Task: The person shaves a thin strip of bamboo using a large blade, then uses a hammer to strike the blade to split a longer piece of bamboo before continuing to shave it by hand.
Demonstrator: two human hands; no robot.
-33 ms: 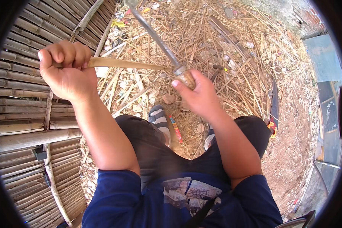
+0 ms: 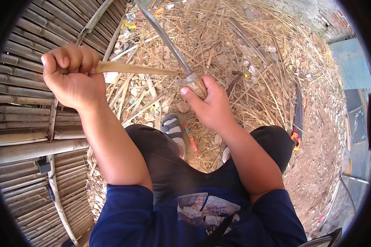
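Observation:
My left hand [image 2: 76,80] is raised at the left, its fingers curled tightly round one end of a flat, tan bamboo strip [image 2: 140,68]. The strip stretches rightward to the base of a long knife blade [image 2: 165,39], near the metal collar. My right hand [image 2: 213,107] grips the knife's wooden handle [image 2: 197,85], with the thumb laid along it. The narrow steel blade slants up and away to the left, and its tip is cut off by the top of the picture. Whether the edge bites into the strip cannot be made out.
A bamboo slat wall [image 2: 33,103] rises close on the left. Straw, split strips and stones [image 2: 218,45] litter the ground ahead. A saw [image 2: 297,119] with a red and orange handle lies by my right knee. A bright wrapper [image 2: 191,140] lies between my sandalled feet.
My right hand and the knife handle have shifted slightly left, and the blade has slid up past the top of the picture. My left hand and the strip look almost still.

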